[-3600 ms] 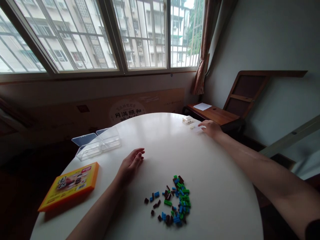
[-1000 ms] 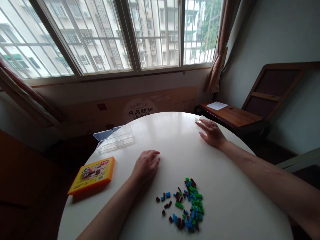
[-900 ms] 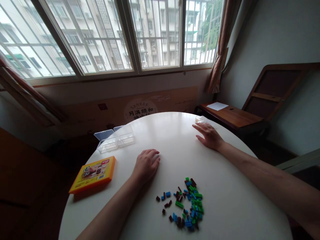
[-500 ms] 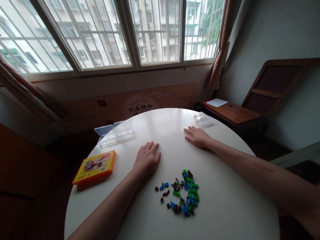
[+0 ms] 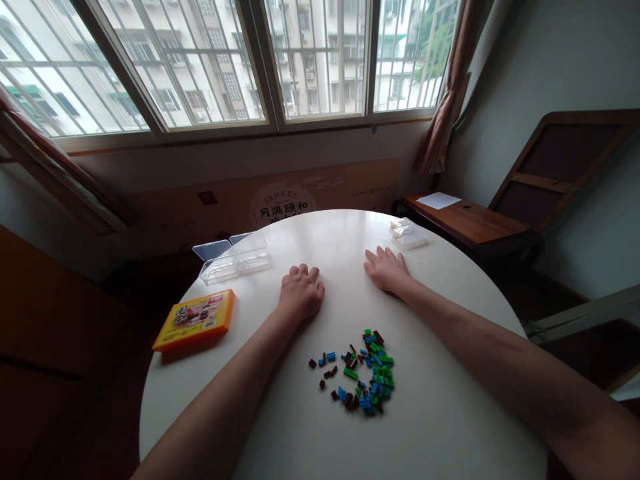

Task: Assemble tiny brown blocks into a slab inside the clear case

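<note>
My left hand (image 5: 302,291) rests palm down on the white round table (image 5: 450,393), its fingers curled in and nothing seen in them. Farther right, my right hand (image 5: 386,268) lies on the tabletop with its fingers apart, holding nothing. Nearer to me than both hands is a loose pile of small building bricks (image 5: 363,377) in green, blue and dark brown. The bricks form a rough curve, with a few scattered on its left side. Neither hand touches them.
An orange and yellow box (image 5: 195,320) lies at the table's left edge. Behind it stands a clear plastic case (image 5: 235,260) with raised lids. A small clear container (image 5: 409,233) sits beyond my right hand. A wooden bench (image 5: 465,217) with a paper sheet (image 5: 439,200) stands at right.
The fingers of my left hand have curled in from lying flat. My right hand's fingers have bent a little and drawn back slightly. The view has shifted slightly; the bricks lie as before.
</note>
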`<action>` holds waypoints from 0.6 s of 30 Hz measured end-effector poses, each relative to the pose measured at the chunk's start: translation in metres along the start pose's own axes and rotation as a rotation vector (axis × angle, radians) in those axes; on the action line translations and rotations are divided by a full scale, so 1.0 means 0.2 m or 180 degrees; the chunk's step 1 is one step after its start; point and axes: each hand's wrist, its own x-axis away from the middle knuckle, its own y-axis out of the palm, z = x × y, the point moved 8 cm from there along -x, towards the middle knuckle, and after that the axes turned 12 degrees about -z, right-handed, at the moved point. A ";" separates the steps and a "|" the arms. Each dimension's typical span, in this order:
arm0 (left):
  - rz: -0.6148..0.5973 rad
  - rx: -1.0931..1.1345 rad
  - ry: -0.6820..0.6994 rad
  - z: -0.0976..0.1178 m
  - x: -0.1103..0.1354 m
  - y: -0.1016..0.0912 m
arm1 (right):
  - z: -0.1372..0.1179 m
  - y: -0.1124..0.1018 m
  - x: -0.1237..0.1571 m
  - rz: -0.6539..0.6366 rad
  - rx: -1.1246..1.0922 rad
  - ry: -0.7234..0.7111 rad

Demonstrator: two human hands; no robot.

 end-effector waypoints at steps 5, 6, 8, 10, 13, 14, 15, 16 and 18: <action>0.0028 0.0171 0.0072 -0.04 -0.02 0.03 | 0.00 -0.01 0.01 -0.0076 0.0044 -0.0081; 0.0015 0.0197 0.0124 -0.05 -0.02 0.03 | 0.00 -0.01 0.01 -0.0096 0.0057 -0.0123; -0.0017 0.0234 0.0233 -0.06 -0.03 0.03 | 0.00 -0.01 0.02 -0.0131 0.0084 -0.0220; -0.0054 0.0255 0.0331 -0.07 -0.03 0.04 | 0.00 -0.01 0.03 -0.0151 0.0102 -0.0299; -0.0123 0.0270 0.0442 -0.07 -0.02 0.04 | 0.00 -0.02 0.05 -0.0156 0.0110 -0.0332; -0.0156 0.0274 0.0475 -0.07 -0.02 0.04 | 0.00 -0.02 0.05 -0.0158 0.0109 -0.0330; -0.0196 0.0276 0.0506 -0.06 -0.02 0.04 | 0.00 -0.02 0.05 -0.0162 0.0107 -0.0325; -0.0243 0.0275 0.0533 -0.06 -0.01 0.04 | 0.00 -0.02 0.05 -0.0166 0.0104 -0.0320; -0.0352 0.0261 0.0570 -0.06 0.00 0.04 | 0.00 -0.02 0.05 -0.0173 0.0096 -0.0311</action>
